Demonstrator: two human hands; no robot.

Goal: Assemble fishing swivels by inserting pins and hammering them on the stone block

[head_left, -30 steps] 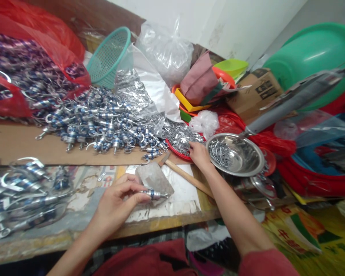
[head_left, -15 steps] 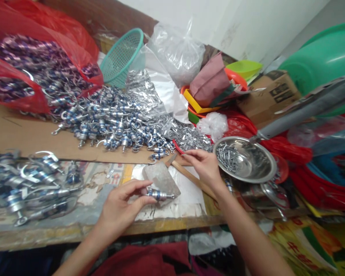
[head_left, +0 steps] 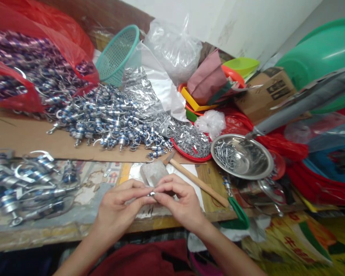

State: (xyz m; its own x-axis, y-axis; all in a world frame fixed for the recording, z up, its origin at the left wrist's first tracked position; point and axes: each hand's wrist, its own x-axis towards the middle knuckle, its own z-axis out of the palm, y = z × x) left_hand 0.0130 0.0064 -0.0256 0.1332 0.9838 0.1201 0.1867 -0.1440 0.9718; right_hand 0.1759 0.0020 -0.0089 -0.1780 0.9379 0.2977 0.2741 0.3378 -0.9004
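Observation:
My left hand (head_left: 123, 201) is closed, thumb and fingers pinching a small silver-and-blue metal fitting (head_left: 151, 194), mostly hidden by my fingers. Against it, my right hand (head_left: 179, 199) is also pinched closed; whatever sits between its fingertips is too small to make out. Both sets of fingertips meet above the table edge. Just behind them lies a grey block (head_left: 153, 173) on white paper. A hammer (head_left: 199, 182) with a wooden handle rests right of the block. Beyond it is a red tray (head_left: 189, 155) of small flat metal pieces.
A steel bowl (head_left: 264, 165) of pins stands at right, under a grey bar (head_left: 299, 103). Blue-banded fittings (head_left: 103, 115) are heaped at the back, more (head_left: 31, 188) lie front left. A red bag (head_left: 28, 96), a green basket (head_left: 117, 53) and a green-handled tool (head_left: 237, 216) are around.
My right hand has come back from the red tray, down and left, to meet my left hand at the fitting. The tray's front and the green-handled tool are now uncovered.

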